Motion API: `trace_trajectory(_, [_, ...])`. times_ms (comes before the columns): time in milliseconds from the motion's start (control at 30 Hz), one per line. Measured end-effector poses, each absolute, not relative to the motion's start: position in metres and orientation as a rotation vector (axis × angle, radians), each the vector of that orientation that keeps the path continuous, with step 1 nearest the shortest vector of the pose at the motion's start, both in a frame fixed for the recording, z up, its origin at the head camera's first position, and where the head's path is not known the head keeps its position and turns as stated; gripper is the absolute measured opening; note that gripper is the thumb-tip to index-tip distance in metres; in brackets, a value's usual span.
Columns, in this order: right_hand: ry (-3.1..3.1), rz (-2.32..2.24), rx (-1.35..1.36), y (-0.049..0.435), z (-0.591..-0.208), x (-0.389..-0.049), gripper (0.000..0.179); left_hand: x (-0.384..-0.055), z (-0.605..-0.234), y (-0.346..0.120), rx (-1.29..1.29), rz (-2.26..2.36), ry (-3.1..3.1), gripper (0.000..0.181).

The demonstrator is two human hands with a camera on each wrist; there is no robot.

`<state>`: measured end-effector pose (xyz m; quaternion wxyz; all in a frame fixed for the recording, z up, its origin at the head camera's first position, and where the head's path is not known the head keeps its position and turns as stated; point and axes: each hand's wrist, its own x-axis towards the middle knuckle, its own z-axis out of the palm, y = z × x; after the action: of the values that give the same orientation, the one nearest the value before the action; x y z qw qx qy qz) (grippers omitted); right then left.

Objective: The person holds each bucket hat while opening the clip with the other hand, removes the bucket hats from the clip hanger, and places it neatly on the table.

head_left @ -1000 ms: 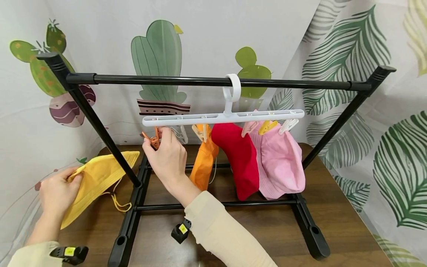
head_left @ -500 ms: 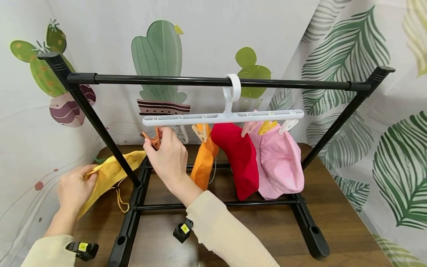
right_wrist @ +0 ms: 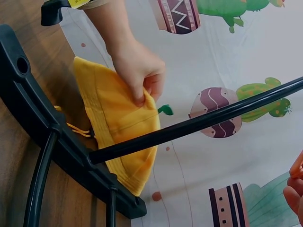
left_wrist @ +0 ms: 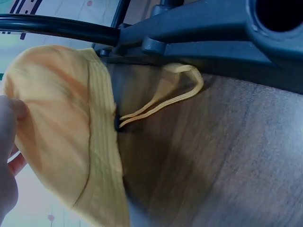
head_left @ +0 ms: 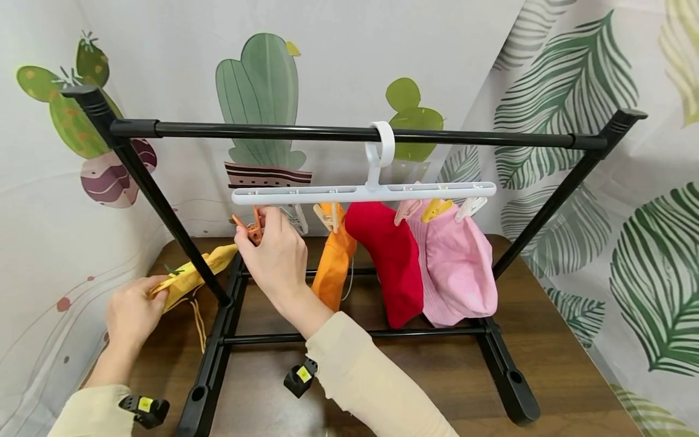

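Note:
In the head view my left hand [head_left: 133,312] pinches a yellow bucket hat [head_left: 182,284] by its crown, beside the rack's left post. The left wrist view shows the hat's stitched brim and its looped cord [left_wrist: 163,105] over the table; a small green leaf [right_wrist: 166,109] sticks out from the crown in the right wrist view. My right hand [head_left: 278,261] pinches an orange clothespin [head_left: 253,232] under the left end of a white hanger [head_left: 306,195]. Fingertips partly cover that clothespin. A white clothespin [head_left: 297,220] hangs just right of it.
The hanger hooks over a black rack's top bar [head_left: 246,131]. Clipped along it are an orange cloth item [head_left: 334,267], a red one [head_left: 388,261] and a pink hat [head_left: 461,261]. The rack's left post [head_left: 158,200] slants between my hands. Beneath is a wooden table [head_left: 437,370].
My left hand has moved right and slightly away with the yellow hat, whose far end is now behind the left post, near the right hand. The right hand stays on the orange clothespin.

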<state>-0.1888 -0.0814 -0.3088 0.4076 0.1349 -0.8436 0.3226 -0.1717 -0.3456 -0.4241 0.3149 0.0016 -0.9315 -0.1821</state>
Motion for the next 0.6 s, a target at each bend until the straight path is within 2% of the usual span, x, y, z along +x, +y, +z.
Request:
trace_trajectory(267, [-2.123, 0.826, 0.347, -0.081, -0.309, -0.189, 0.03, -0.173, -0.428, -0.347, 0.056, -0.491, -2.523, 0.021])
trace_trajectory(600, [-2.106, 0.825, 0.352, -0.081, -0.308, -0.188, 0.029, -0.178, -0.442, -0.349, 0.003, -0.469, -2.587, 0.024])
